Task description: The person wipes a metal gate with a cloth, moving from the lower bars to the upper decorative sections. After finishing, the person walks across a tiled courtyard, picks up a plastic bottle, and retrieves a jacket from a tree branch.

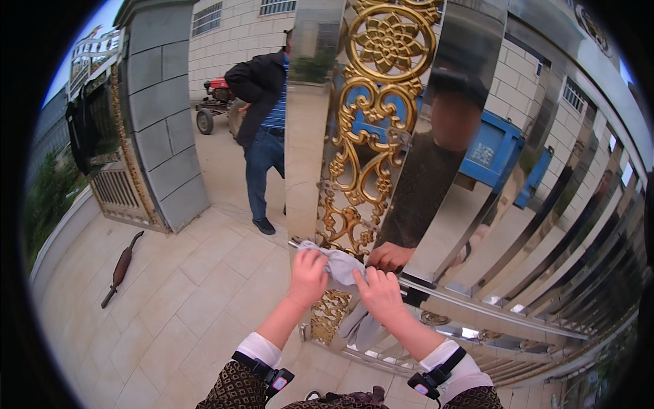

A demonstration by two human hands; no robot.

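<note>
A light grey cloth lies over the horizontal bolt bar of a polished stainless-steel gate, with its lower end hanging below. My left hand grips the cloth's left part near the bar's end. My right hand holds the cloth farther right along the same bar, its fingers curled over it. Gold scrollwork fills the gate's vertical panel above and below the cloth. The shiny panel beside it mirrors a person's figure and a hand.
A person in a dark jacket stands behind the gate's left edge. A grey block pillar and another gate leaf are at left. A rusty metal exhaust-like part lies on the tiled floor. Beyond are a red-topped machine and a blue trailer.
</note>
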